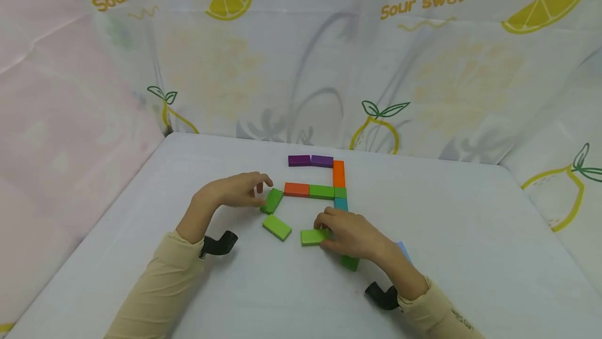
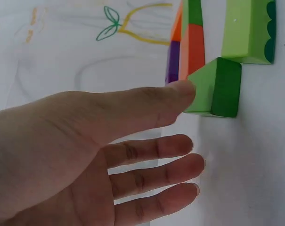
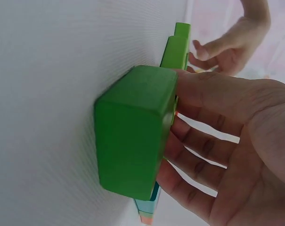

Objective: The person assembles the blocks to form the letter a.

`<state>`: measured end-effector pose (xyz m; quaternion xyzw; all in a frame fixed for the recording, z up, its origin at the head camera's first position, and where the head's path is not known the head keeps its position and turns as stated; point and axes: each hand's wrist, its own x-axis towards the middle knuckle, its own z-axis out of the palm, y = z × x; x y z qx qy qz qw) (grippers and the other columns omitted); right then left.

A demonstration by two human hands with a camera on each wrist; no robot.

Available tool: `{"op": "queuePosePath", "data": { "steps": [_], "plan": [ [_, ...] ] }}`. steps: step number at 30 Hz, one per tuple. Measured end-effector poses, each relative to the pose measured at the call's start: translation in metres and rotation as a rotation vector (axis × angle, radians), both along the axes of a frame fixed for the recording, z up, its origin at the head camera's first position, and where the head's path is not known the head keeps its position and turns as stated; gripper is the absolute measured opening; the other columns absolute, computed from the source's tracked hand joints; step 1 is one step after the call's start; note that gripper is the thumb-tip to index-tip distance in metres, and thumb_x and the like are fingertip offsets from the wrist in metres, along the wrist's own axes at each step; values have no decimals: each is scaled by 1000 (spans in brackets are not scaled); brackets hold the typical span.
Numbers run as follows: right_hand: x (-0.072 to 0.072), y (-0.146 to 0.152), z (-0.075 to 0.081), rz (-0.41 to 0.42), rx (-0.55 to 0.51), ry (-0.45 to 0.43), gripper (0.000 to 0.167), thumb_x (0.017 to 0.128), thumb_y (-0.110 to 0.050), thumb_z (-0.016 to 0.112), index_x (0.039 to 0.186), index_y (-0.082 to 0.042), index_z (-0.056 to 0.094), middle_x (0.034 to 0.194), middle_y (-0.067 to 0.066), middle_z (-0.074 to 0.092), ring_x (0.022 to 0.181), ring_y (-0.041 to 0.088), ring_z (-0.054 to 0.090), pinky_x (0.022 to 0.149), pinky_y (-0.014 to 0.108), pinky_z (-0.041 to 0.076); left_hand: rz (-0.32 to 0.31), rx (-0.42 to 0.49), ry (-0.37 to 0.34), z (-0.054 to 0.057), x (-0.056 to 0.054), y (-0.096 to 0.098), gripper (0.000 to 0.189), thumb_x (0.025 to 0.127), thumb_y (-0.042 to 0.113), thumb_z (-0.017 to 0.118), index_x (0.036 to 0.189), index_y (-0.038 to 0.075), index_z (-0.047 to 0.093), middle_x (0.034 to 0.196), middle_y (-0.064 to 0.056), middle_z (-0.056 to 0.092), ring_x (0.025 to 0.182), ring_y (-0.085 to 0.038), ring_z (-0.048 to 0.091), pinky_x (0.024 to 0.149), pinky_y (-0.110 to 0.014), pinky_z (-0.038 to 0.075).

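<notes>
My left hand [image 1: 235, 190] hovers with loosely bent fingers beside a green block [image 1: 273, 200]. In the left wrist view its thumb tip overlaps that green block [image 2: 209, 89], and nothing lies between thumb and fingers. My right hand [image 1: 355, 232] pinches the right end of a light green block [image 1: 311, 237] between thumb and fingers. Partly under that hand is a dark green block [image 1: 350, 263], which looms close in the right wrist view [image 3: 130, 136]. Another light green block [image 1: 277, 227] lies slanted between the two hands.
Farther back, two purple blocks [image 1: 299, 161], an orange block [image 1: 338, 173], a red-orange block [image 1: 297, 189], a green block [image 1: 322, 192] and a teal block [image 1: 340, 204] form connected lines on the white table [image 1: 451, 213]. A light blue piece [image 1: 403, 251] shows behind my right forearm.
</notes>
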<state>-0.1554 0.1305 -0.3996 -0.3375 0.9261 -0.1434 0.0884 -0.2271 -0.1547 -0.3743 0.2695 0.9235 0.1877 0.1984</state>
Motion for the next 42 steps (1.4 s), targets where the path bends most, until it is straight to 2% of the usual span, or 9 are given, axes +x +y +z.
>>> {"op": "queuePosePath", "data": {
  "steps": [9, 12, 15, 18, 21, 26, 33, 38, 42],
  "plan": [
    [-1, -2, -3, 4, -11, 7, 26, 83, -24, 71, 107, -16, 63, 96, -5, 58, 77, 7, 52, 68, 23, 48, -19, -38, -20, -8, -2, 2, 50, 90, 22, 62, 135, 9, 48, 108, -10, 59, 94, -18, 58, 80, -32, 48],
    [-2, -3, -4, 3, -16, 2, 26, 84, -24, 71, 107, -15, 63, 96, -4, 58, 76, 6, 51, 68, 23, 48, -13, -28, 6, -10, -3, 3, 50, 90, 23, 61, 136, 10, 47, 111, -10, 57, 97, -19, 56, 83, -35, 48],
    [-2, -3, -4, 1, -14, -1, 26, 84, -24, 71, 107, -15, 63, 96, -5, 58, 75, 6, 51, 68, 23, 48, -36, 27, 90, -15, -4, 8, 49, 92, 24, 59, 138, 12, 46, 125, -11, 53, 112, -24, 54, 94, -42, 46],
    [-2, -3, -4, 1, -10, -1, 26, 84, -25, 71, 107, -16, 63, 97, -5, 58, 75, 6, 51, 68, 22, 48, -88, 75, 164, -21, -6, 16, 49, 95, 27, 56, 140, 14, 45, 144, -9, 42, 133, -29, 41, 107, -49, 36],
    [-3, -2, -5, 1, -7, 0, 26, 84, -25, 71, 108, -16, 63, 97, -5, 58, 75, 6, 51, 68, 23, 48, -133, 71, 148, -24, -5, 22, 48, 96, 29, 54, 141, 14, 45, 153, -7, 33, 141, -30, 30, 112, -50, 29],
    [-3, -2, -5, -2, -8, -4, 26, 84, -25, 71, 108, -16, 63, 97, -5, 58, 76, 6, 52, 69, 23, 48, -146, 29, 101, -22, -2, 25, 48, 97, 29, 51, 142, 12, 44, 152, -8, 35, 140, -31, 32, 112, -49, 28],
    [-3, -1, -6, 0, -6, 2, 26, 84, -25, 71, 108, -16, 63, 97, -6, 58, 75, 5, 51, 69, 23, 48, -159, 31, 103, -21, -2, 25, 46, 97, 27, 53, 139, 11, 47, 149, -10, 37, 138, -31, 35, 111, -49, 30],
    [-3, -1, -5, -2, -12, -5, 27, 84, -24, 71, 108, -16, 63, 97, -5, 58, 74, 6, 52, 69, 22, 48, -106, 51, 107, -22, -5, 23, 49, 96, 28, 54, 141, 11, 44, 147, -10, 40, 135, -28, 40, 110, -47, 33],
    [-2, -2, -4, -5, -16, -12, 27, 83, -24, 72, 108, -16, 63, 96, -5, 57, 74, 6, 51, 68, 22, 48, -43, 44, 105, -22, -7, 19, 46, 95, 27, 56, 136, 9, 48, 130, -9, 51, 116, -22, 52, 102, -43, 42]
  ]
}}
